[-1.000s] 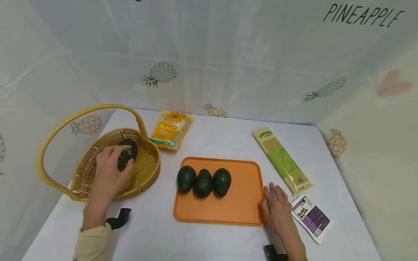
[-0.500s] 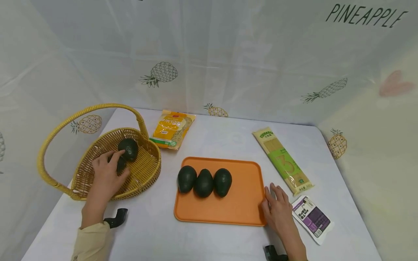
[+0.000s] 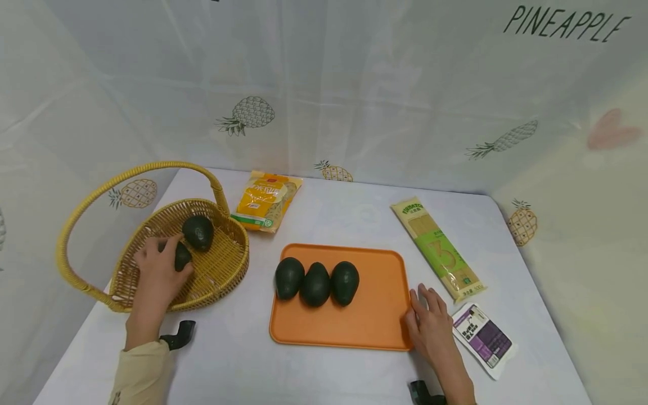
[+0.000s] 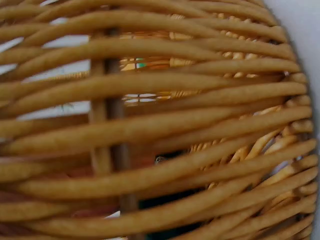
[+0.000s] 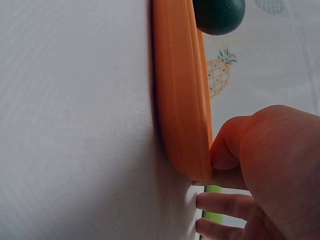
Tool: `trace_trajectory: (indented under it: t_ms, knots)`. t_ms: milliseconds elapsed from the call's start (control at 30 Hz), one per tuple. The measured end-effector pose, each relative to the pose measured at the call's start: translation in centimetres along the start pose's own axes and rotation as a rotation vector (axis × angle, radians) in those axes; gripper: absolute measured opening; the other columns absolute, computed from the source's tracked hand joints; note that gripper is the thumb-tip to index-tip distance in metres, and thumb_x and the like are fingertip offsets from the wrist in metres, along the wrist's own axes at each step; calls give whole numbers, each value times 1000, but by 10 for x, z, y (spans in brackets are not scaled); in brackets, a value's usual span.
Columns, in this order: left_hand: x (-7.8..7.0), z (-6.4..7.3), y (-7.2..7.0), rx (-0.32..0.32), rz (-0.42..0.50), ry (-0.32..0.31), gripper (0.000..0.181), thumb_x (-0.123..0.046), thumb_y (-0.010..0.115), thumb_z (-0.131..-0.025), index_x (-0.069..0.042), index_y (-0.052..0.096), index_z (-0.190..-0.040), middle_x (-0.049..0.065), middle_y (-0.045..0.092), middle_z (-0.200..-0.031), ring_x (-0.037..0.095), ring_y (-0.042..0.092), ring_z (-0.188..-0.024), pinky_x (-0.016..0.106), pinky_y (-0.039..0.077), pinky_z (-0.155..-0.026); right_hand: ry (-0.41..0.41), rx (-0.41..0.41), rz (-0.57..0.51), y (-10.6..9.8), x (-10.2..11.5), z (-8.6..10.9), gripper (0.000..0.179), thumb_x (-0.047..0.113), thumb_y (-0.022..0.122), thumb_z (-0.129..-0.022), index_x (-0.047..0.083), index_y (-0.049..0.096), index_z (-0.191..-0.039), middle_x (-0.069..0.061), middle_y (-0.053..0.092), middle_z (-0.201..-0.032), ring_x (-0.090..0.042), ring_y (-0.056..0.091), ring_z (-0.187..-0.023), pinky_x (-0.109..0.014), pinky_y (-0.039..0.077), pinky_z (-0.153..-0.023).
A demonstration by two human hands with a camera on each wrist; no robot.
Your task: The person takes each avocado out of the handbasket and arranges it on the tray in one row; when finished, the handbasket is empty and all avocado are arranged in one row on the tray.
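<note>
Inside the yellow wicker basket (image 3: 230, 273), my left hand (image 3: 159, 273) grips a dark green avocado (image 3: 183, 257), thumb on its near side and fingers over the far side. Just beyond it in the basket lies another avocado (image 3: 198, 233). The left wrist view is filled by the basket's woven wall (image 4: 150, 130), which hides most of that hand. My right hand (image 3: 432, 326) holds the right edge of the orange tray (image 3: 377, 315). In the right wrist view its thumb (image 5: 227, 150) presses on the tray's rim. Three avocados (image 3: 315, 284) sit side by side toward the tray's left.
A yellow-orange food packet (image 3: 268, 201) lies behind the basket's right side. To the right of the tray are a green noodle packet (image 3: 437, 247) and a white and purple pouch (image 3: 483, 340). The basket's tall handle (image 3: 152, 167) arches above it. A pineapple-print cloth (image 3: 364, 101) hangs behind.
My left hand has moved left and slightly nearer inside the basket with its avocado, away from the other one, which now shows fully. The right hand and tray have stayed put.
</note>
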State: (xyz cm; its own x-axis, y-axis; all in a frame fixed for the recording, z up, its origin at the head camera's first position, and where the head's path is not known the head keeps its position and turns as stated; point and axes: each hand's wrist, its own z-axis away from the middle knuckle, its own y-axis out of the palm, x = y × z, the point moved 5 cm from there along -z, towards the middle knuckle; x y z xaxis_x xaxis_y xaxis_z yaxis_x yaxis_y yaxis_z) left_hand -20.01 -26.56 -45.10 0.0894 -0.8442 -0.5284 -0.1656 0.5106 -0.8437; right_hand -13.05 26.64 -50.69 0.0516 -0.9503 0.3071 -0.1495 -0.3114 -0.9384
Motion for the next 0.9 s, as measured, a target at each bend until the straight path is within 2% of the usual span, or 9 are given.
trace_trajectory:
  t_ms: [233, 333, 433, 533, 667, 900]
  knots:
    - [-2, 1, 2, -16, -23, 22, 69, -1, 76, -93, 5, 46, -154, 39, 32, -146, 64, 21, -132, 76, 46, -85, 24, 21, -4, 1, -1, 0, 44, 9, 59, -101, -6, 63, -143, -30, 53, -154, -54, 45, -143, -79, 49, -98]
    - [-4, 0, 3, 18, -50, 28, 68, -3, 78, -92, 5, 47, -152, 39, 31, -143, 65, 21, -130, 74, 47, -82, 36, 36, -9, 1, -1, -1, 45, 9, 59, -102, -5, 63, -144, -30, 52, -155, -53, 43, -145, -79, 48, -101]
    - [-5, 0, 4, 66, -53, 19, 60, -6, 79, -92, 7, 54, -144, 39, 30, -144, 65, 21, -131, 74, 48, -84, 46, 49, -13, 1, -1, -1, 45, 10, 58, -103, -5, 62, -145, -30, 51, -156, -53, 42, -146, -79, 47, -102]
    - [-4, 1, 4, 115, -42, -13, 54, -8, 78, -92, 7, 56, -139, 44, 26, -150, 66, 23, -132, 77, 47, -87, 51, 60, -14, 2, -1, -1, 45, 10, 58, -103, -5, 61, -146, -30, 50, -157, -53, 41, -147, -79, 47, -102]
    - [-1, 2, 4, 168, -40, -29, 58, -9, 80, -91, 5, 53, -141, 51, 23, -154, 73, 26, -135, 81, 45, -92, 45, 55, -14, 1, -1, -1, 45, 10, 58, -103, -5, 62, -145, -30, 51, -156, -53, 42, -146, -79, 48, -101]
    - [-2, 4, 3, 153, -30, -7, 60, -9, 82, -89, 3, 54, -141, 52, 28, -151, 72, 26, -135, 81, 43, -93, 42, 50, -17, 0, 0, -1, 45, 9, 58, -102, -5, 62, -145, -30, 51, -156, -53, 42, -146, -79, 48, -101]
